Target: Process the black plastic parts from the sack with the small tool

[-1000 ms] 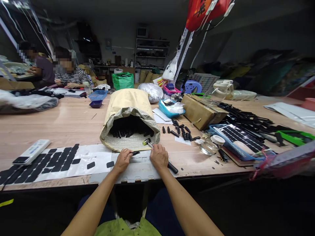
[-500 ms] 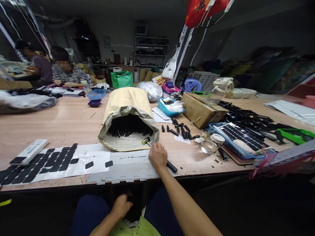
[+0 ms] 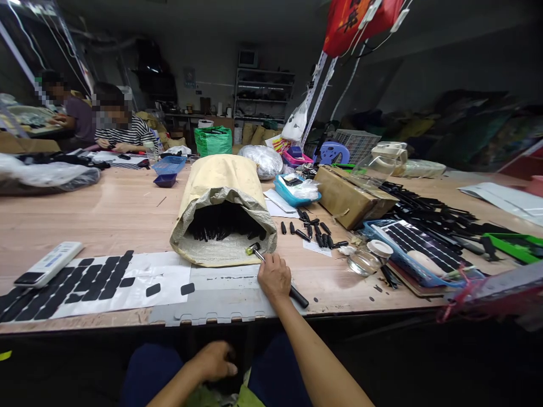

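My right hand (image 3: pixel 275 277) is closed around a small hammer (image 3: pixel 297 295) at the table's front edge. The black handle sticks out toward me, and the yellowish head points at the mouth of a big paper-covered woven sack (image 3: pixel 224 181). The sack lies on its side, with many black pieces (image 3: pixel 224 223) inside. Below the table edge, over my lap, my left hand (image 3: pixel 214 360) is empty as far as I can see, thumb apart from the partly shadowed fingers. Beneath the right hand lies a grey sheet (image 3: pixel 212 302).
On the left, a white sheet (image 3: pixel 165 271) carries black rounded patches, with a white device (image 3: pixel 48 264) across it. Small black parts (image 3: pixel 316 234), a jar (image 3: pixel 365 260), a cardboard box (image 3: pixel 352 195) and a blue basket (image 3: pixel 418 260) stand right. Two people sit at the far left.
The view has shifted slightly. My left hand has moved a little, and its thumb now stands apart from the fingers. My right hand keeps its hold on the hammer.
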`<state>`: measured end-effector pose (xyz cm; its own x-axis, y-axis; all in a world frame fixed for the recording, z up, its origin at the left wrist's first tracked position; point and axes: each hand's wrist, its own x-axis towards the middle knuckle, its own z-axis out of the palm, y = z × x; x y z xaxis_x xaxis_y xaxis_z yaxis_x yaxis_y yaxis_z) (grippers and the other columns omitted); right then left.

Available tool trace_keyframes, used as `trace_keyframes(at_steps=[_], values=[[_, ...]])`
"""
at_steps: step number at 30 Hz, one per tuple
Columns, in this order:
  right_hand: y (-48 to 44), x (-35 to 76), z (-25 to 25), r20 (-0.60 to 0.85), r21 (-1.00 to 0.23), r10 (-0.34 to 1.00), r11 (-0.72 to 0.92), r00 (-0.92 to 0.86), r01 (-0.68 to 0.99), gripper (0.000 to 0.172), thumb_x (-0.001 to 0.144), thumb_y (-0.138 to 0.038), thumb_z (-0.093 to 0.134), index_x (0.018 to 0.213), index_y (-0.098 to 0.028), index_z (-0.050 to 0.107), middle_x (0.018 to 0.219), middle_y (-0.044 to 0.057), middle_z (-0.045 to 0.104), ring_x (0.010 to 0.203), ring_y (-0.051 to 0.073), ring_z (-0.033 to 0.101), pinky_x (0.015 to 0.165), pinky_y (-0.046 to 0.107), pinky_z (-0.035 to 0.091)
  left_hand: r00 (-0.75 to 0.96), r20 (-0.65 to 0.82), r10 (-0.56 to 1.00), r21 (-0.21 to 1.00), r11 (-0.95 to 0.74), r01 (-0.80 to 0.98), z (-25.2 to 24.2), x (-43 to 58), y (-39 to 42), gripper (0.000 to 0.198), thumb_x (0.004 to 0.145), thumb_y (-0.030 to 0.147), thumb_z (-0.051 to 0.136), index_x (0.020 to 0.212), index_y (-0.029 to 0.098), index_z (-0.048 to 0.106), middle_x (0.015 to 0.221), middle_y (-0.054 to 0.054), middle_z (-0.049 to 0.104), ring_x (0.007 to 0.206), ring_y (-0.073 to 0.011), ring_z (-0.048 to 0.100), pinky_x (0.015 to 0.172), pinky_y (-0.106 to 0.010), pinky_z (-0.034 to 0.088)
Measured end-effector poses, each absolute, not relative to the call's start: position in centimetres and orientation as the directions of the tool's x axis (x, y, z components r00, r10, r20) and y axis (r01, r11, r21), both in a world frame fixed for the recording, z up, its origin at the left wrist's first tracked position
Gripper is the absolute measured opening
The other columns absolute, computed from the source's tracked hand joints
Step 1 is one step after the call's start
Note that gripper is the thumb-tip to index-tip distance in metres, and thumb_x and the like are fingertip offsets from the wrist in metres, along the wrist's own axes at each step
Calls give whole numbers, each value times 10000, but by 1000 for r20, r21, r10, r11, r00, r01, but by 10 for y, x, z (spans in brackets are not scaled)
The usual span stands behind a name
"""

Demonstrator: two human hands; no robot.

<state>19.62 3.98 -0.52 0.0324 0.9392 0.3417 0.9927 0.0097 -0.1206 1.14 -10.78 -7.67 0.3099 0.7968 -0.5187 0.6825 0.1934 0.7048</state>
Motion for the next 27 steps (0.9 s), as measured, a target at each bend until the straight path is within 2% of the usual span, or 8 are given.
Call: trace_keyframes(at_steps=[3, 5, 8, 11, 13, 16, 21, 27], values=[[39, 196, -5, 339, -121, 940, 4, 38, 993, 198, 932, -246, 431, 1008, -186, 603, 983, 83, 593, 907, 214, 505, 710, 325, 302, 549, -548, 631, 799, 200, 568, -12, 8, -87, 333, 677, 376, 723, 964, 209, 746, 765, -14, 718, 683, -186, 657, 638, -288, 515], [39, 196, -5, 336, -122, 941, 2, 40, 993, 200, 935, -247, 428, 1015, -188, 602, 986, 83, 592, 913, 216, 504, 712, 327, 301, 573, -469, 672, 873, 253, 418, 28, 1, -56, 387, 755, 455, 671, 1019, 177, 715, 797, -32, 720, 660, -166, 650, 616, -274, 510], [40, 197, -6, 339, -124, 940, 9, 34, 992, 196, 935, -243, 427, 1016, -192, 599, 983, 82, 589, 914, 217, 501, 715, 326, 301, 180, -263, 948, 894, 169, 416, 64, -17, 7, 348, 820, 455, 605, 973, 160, 710, 858, -61, 723, 702, -168, 645, 638, -282, 508], [41, 198, -7, 343, -128, 939, 16, 29, 992, 185, 930, -242, 433, 1004, -194, 595, 971, 80, 582, 902, 215, 498, 716, 327, 304, -301, -28, 953, 778, 210, 592, 70, -35, 69, 262, 855, 345, 565, 956, 152, 711, 902, -88, 729, 838, -216, 667, 745, -317, 512], [42, 198, -7, 340, -132, 940, 16, 30, 991, 183, 927, -245, 436, 1004, -195, 594, 974, 79, 577, 901, 213, 498, 718, 328, 310, -429, 30, 903, 646, 310, 698, 64, -43, 99, 240, 853, 285, 564, 970, 135, 709, 945, -127, 731, 948, -264, 669, 816, -344, 502], [42, 199, -6, 326, -141, 945, 11, 36, 990, 186, 922, -247, 439, 1011, -199, 596, 981, 76, 570, 907, 209, 496, 726, 325, 318, -464, 3, 886, 494, 402, 771, 54, -45, 121, 275, 831, 258, 580, 1036, 114, 693, 1077, -194, 702, 1040, -325, 656, 826, -370, 502], [43, 198, -5, 309, -148, 950, 3, 43, 989, 180, 918, -249, 447, 1006, -195, 594, 987, 80, 570, 919, 211, 494, 733, 322, 322, -445, 0, 896, 352, 416, 839, 47, -39, 117, 297, 814, 230, 569, 1060, 105, 679, 1153, -222, 655, 1054, -357, 651, 816, -391, 504], [43, 197, -6, 311, -139, 949, 2, 42, 990, 174, 924, -259, 444, 999, -194, 586, 983, 83, 574, 907, 215, 495, 724, 324, 318, -344, 87, 935, 323, 300, 898, 47, -47, 93, 269, 805, 215, 561, 1045, 176, 677, 1081, -144, 684, 993, -318, 655, 800, -388, 489]])
